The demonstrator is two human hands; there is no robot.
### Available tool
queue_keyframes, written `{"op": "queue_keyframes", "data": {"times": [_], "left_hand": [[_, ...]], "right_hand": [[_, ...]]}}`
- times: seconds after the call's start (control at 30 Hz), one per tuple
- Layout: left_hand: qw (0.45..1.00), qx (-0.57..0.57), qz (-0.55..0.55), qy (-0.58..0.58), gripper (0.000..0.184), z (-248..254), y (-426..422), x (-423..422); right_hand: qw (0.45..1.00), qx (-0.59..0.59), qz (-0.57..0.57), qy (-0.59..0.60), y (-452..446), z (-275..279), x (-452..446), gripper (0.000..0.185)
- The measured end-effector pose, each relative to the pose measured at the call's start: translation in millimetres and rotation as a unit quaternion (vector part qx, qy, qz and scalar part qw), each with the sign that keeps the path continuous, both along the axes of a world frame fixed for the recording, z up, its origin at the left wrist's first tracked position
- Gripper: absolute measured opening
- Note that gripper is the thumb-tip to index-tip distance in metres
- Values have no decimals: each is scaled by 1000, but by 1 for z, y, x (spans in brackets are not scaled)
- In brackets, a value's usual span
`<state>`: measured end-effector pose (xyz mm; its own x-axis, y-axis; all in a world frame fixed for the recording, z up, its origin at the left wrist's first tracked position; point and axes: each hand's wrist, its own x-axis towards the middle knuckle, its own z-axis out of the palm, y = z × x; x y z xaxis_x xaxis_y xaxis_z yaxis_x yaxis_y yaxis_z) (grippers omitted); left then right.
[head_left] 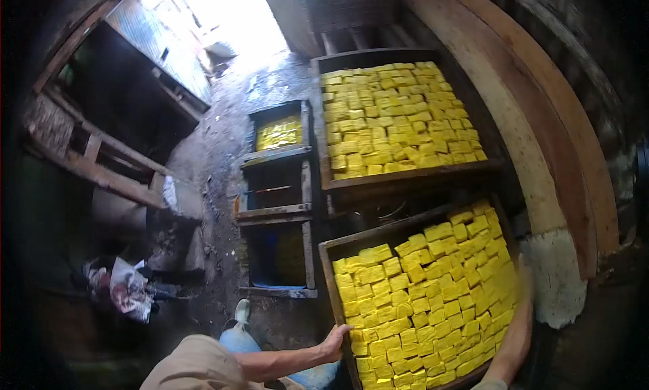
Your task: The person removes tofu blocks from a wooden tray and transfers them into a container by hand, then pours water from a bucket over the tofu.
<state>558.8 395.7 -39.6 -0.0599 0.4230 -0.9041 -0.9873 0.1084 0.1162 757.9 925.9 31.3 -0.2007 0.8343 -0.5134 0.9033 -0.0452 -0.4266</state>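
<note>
Left grip (333,343) holds wooden tray (365,238); blocks (424,301) squarish.

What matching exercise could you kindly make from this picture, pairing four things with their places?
Things
1. left hand
2. yellow blocks
3. wooden boxes
4. right hand

Places
A. in a row, left of the picture's centre
B. at the right side of the near tray
C. packed inside the near tray
D. on the near tray's left rim

Pairs: 1-D, 2-C, 3-A, 4-B

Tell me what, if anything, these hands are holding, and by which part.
The near wooden tray of yellow blocks: the left hand grips its left rim; the right hand, blurred, is at its right side, its grip unclear.
</note>
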Motion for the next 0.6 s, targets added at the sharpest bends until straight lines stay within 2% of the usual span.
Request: {"op": "queue_keyframes", "data": {"times": [0.17, 0.27, 0.3, 0.37, 0.47, 0.5, 0.53, 0.6], "left_hand": [[999, 5, 7, 40, 48, -8, -7, 0], [998, -10, -24, 65, 55, 33, -1, -23], [995, 15, 7, 103, 58, 23, -3, -23], [992, 23, -5, 128, 61, 8, -9, -32], [964, 64, -68, 249, 63, -6, -21, -70], [965, 71, -74, 243, 62, 31, -21, -102], [944, 96, -80, 306, 59, 16, -29, -120], [920, 23, -140, 365, 57, 72, -34, -193]], "right_hand": [[999, 20, -13, 30, -3, 8, 19, 85], [998, 30, -25, 50, -2, 19, 29, 83], [997, 34, -30, 61, -3, 24, 31, 83], [995, 43, -36, 84, -7, 38, 31, 82], [988, 65, -59, 129, -35, 83, 27, 81], [985, 70, -66, 146, -51, 102, 20, 81], [981, 75, -73, 164, -70, 119, 14, 80], [975, 84, -87, 189, -111, 151, -14, 80]]}}
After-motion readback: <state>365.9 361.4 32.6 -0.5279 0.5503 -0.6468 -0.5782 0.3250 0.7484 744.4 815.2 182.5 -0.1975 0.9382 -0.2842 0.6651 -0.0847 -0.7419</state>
